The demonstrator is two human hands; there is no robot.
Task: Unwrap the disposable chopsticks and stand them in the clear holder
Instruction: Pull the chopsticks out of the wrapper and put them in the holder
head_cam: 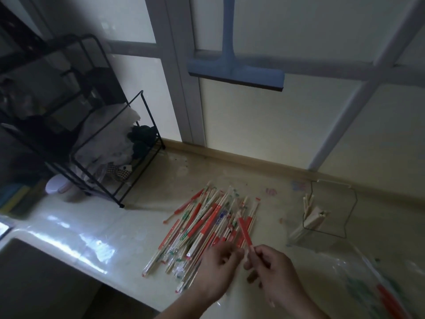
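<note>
Where the two forearms enter from the lower edge, the left hand (218, 270) and the right hand (273, 272) meet above the pale desk (76, 236), fingers curled, both pinching one red-wrapped chopstick pair (244, 231) at its near end; the pair slants up and away from the fingertips. To the right of the hands lie loose clear wrappers (372, 288) with red and green print, blurred. Just beyond the hands, a heap of wrapped chopsticks (202, 224) is fanned across the desk, sleeves red, green and clear. Farther right, well apart from the heap, stands the clear holder (331, 208), edged by a dark wire outline, with several bare wooden chopsticks (310, 217) leaning inside it. At far left a black wire rack (101, 125) holds crumpled white and dark cloths, a white round container (55, 187) beside its foot. Behind everything, a blue squeegee (234, 70) hangs against the frosted window panes (264, 125).
</note>
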